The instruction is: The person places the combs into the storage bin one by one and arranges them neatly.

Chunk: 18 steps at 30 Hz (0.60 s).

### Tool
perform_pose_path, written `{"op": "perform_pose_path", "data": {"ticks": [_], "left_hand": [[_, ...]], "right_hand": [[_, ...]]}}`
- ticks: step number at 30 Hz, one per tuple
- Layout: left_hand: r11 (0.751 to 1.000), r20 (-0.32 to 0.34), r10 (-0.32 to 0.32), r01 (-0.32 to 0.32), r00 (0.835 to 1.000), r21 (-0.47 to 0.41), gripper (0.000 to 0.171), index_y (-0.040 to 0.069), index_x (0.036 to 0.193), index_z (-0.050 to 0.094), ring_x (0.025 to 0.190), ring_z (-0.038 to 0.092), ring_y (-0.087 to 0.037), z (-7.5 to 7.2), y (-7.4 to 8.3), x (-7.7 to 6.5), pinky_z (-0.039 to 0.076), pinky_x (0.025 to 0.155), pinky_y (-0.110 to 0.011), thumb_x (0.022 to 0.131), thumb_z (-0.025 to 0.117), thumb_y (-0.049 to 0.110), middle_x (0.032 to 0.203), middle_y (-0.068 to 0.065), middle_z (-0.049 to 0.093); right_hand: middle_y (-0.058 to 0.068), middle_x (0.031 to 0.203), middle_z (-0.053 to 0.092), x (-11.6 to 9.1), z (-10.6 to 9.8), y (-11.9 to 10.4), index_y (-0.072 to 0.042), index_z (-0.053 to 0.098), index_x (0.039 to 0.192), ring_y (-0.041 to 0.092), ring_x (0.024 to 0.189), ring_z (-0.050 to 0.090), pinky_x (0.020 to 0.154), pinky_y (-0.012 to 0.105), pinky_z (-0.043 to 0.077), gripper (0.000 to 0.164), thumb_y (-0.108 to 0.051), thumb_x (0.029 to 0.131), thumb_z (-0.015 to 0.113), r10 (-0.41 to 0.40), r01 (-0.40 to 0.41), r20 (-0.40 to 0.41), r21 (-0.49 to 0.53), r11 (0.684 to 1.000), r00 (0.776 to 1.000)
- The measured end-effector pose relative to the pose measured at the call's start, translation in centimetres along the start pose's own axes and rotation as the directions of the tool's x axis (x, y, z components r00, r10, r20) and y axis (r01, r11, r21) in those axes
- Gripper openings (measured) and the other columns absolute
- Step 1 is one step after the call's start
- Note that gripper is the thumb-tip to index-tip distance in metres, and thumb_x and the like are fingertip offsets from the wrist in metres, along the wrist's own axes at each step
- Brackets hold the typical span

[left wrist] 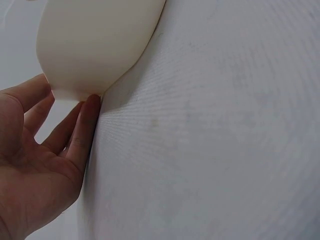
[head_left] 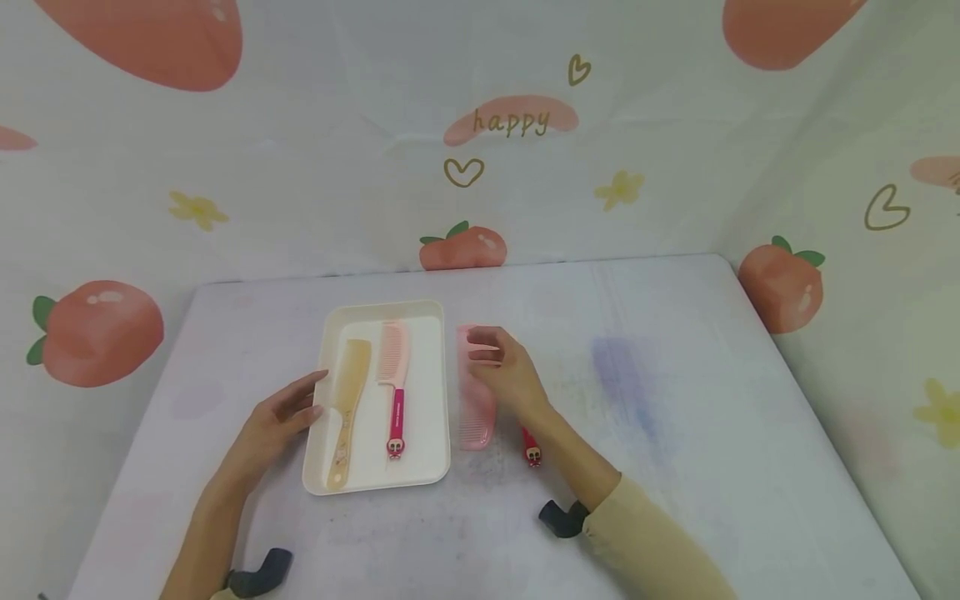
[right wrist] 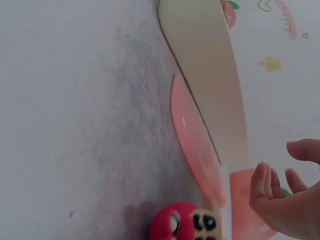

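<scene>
A white tray [head_left: 420, 400] holds a tan wooden-looking comb [head_left: 352, 375] and a pink comb with a magenta handle [head_left: 397, 408], lying side by side. My left hand [head_left: 281, 417] rests against the tray's left edge, fingertips right at the rim and wall; the left wrist view has them at the tray wall [left wrist: 95, 45]. Above a wide pink comb [head_left: 476, 417] to the tray's right, my right hand [head_left: 510, 371] hovers with loosely bent fingers and nothing in them. In the right wrist view this comb [right wrist: 192, 135] lies flat on the table, below the hand [right wrist: 290, 195].
A magenta handle with a cartoon face [head_left: 532, 450] shows beneath my right forearm; its other end is hidden. The pale table [head_left: 712, 433] extends right and in front of the tray. A cloth printed with peaches [head_left: 375, 192] hangs behind and at the sides.
</scene>
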<state>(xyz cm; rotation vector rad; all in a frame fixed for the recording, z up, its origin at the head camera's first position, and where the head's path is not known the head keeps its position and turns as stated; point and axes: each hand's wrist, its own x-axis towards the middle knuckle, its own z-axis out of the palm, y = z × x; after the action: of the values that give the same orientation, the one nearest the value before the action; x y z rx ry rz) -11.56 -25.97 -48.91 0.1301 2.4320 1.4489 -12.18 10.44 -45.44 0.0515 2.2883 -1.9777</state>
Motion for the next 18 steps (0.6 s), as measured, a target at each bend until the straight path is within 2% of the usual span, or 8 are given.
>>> {"op": "perform_pose_path", "data": {"ticks": [3,6,18], "left_hand": [[1.000,-0.001,0.003,-0.003,1.000,0.002,0.062,0.017,0.151,0.043,0.135,0.045,-0.032,0.0,0.0,0.0,0.038,0.090,-0.008,0.096,0.066,0.035,0.153,-0.012,0.043],[1.000,0.000,0.008,-0.008,1.000,-0.001,0.062,0.018,0.151,0.043,0.135,0.046,-0.029,0.0,0.0,0.0,0.038,0.091,-0.008,0.096,0.066,0.035,0.153,-0.011,0.042],[1.000,0.005,0.000,0.000,1.000,-0.010,0.063,0.017,0.152,0.042,0.136,0.044,-0.035,0.0,0.2,-0.1,0.038,0.090,-0.008,0.096,0.066,0.034,0.153,-0.012,0.043]], "right_hand": [[0.013,0.132,0.060,0.1,-0.5,0.4,-0.008,0.054,0.138,0.024,0.113,0.063,0.091,0.040,0.054,0.048,-0.002,0.091,0.064,-0.013,0.013,-0.004,-0.006,1.000,1.000],[0.015,0.132,0.061,0.1,-1.1,0.8,-0.008,0.052,0.139,0.026,0.113,0.063,0.091,0.041,0.054,0.050,0.000,0.092,0.064,-0.021,0.021,-0.009,-0.019,1.000,1.000],[0.007,0.126,0.063,-0.4,-3.7,1.9,-0.012,0.054,0.138,0.024,0.112,0.062,0.096,0.041,0.051,0.048,-0.003,0.092,0.066,0.027,-0.033,-0.064,-0.101,0.994,0.998]]}}
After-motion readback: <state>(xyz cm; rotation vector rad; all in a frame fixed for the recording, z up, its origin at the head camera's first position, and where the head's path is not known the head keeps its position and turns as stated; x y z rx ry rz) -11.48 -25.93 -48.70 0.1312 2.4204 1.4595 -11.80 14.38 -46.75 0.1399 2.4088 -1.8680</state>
